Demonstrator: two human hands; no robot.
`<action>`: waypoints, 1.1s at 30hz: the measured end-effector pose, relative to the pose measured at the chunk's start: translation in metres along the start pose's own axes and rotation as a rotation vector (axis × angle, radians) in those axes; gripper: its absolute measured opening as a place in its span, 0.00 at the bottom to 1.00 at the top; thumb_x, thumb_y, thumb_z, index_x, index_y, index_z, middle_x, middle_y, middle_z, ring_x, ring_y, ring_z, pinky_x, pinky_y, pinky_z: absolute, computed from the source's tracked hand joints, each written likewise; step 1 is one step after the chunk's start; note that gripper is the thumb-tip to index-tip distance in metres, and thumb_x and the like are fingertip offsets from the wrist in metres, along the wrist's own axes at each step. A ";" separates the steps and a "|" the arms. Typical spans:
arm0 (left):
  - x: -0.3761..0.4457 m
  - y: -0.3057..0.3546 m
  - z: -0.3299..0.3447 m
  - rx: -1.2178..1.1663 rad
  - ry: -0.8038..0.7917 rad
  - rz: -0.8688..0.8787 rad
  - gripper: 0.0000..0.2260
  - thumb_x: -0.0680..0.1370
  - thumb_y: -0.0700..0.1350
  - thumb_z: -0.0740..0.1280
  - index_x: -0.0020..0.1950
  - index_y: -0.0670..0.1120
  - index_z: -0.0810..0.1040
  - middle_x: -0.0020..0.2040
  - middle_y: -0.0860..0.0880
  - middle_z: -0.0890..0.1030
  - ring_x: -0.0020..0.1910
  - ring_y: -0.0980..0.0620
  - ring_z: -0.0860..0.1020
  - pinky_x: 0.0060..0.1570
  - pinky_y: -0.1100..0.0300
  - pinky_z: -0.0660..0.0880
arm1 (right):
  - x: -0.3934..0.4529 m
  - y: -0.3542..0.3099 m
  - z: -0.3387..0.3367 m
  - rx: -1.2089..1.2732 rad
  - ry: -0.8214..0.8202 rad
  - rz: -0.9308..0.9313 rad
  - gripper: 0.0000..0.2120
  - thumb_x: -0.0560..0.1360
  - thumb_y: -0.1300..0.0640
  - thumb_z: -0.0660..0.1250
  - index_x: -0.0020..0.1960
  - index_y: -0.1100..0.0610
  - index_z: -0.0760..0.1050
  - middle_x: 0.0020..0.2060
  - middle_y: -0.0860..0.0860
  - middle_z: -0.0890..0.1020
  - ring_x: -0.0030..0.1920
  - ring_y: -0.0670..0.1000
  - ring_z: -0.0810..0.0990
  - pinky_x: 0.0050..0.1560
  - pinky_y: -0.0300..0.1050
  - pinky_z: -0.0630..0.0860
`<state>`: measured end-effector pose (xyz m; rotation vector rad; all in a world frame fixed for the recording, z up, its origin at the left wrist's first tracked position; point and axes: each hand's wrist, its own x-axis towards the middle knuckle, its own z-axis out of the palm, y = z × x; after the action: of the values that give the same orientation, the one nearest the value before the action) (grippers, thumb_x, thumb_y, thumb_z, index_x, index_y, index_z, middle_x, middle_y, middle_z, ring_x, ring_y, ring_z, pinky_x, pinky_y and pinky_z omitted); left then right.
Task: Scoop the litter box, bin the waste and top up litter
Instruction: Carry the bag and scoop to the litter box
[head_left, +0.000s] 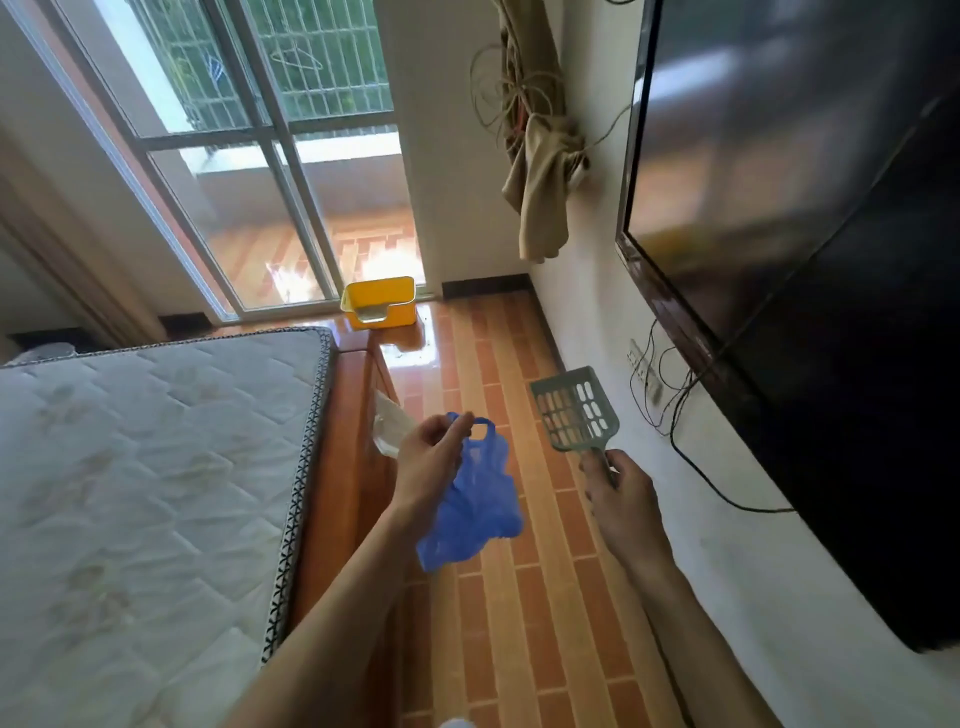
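Note:
My left hand (428, 457) pinches the handle of a thin blue plastic bag (475, 512) that hangs below it. A grey-green slotted litter scoop (574, 408) points upward, its handle gripped in my right hand (618, 493). Far ahead on the floor, by the glass sliding door, stands a yellow litter box (382, 301) with a cut-out front entry. Both hands are well short of the box, in the aisle between the bed and the wall.
A bare mattress (150, 467) on a wooden bed frame (343, 457) fills the left. A large dark TV (810, 249) hangs on the right wall, with cables (680, 415) trailing below. A tiled floor strip (498, 374) runs to the box. A clear bag (392, 423) lies against the frame.

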<state>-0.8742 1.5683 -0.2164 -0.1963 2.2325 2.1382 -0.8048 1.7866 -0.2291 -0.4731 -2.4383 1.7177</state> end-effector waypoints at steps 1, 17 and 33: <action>0.014 0.002 -0.001 -0.005 0.017 0.004 0.21 0.81 0.51 0.71 0.47 0.32 0.77 0.31 0.47 0.71 0.29 0.54 0.69 0.33 0.59 0.68 | 0.014 -0.005 0.004 -0.011 -0.004 -0.010 0.17 0.82 0.41 0.60 0.41 0.51 0.73 0.30 0.49 0.75 0.29 0.49 0.72 0.34 0.49 0.70; 0.283 0.018 -0.027 -0.004 0.107 -0.006 0.14 0.81 0.55 0.71 0.39 0.49 0.82 0.29 0.54 0.74 0.29 0.56 0.70 0.35 0.55 0.68 | 0.267 -0.070 0.115 0.037 -0.052 -0.042 0.16 0.83 0.47 0.62 0.41 0.56 0.72 0.28 0.47 0.71 0.29 0.47 0.67 0.33 0.46 0.67; 0.527 0.037 -0.015 -0.037 0.144 -0.037 0.15 0.82 0.50 0.70 0.38 0.45 0.78 0.28 0.54 0.71 0.29 0.57 0.68 0.34 0.60 0.66 | 0.492 -0.104 0.210 0.043 -0.071 -0.020 0.10 0.83 0.50 0.62 0.56 0.56 0.77 0.33 0.43 0.75 0.28 0.37 0.73 0.28 0.28 0.68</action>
<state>-1.3998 1.5231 -0.2417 -0.4027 2.2446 2.2135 -1.3459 1.7248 -0.2436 -0.3880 -2.4386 1.8049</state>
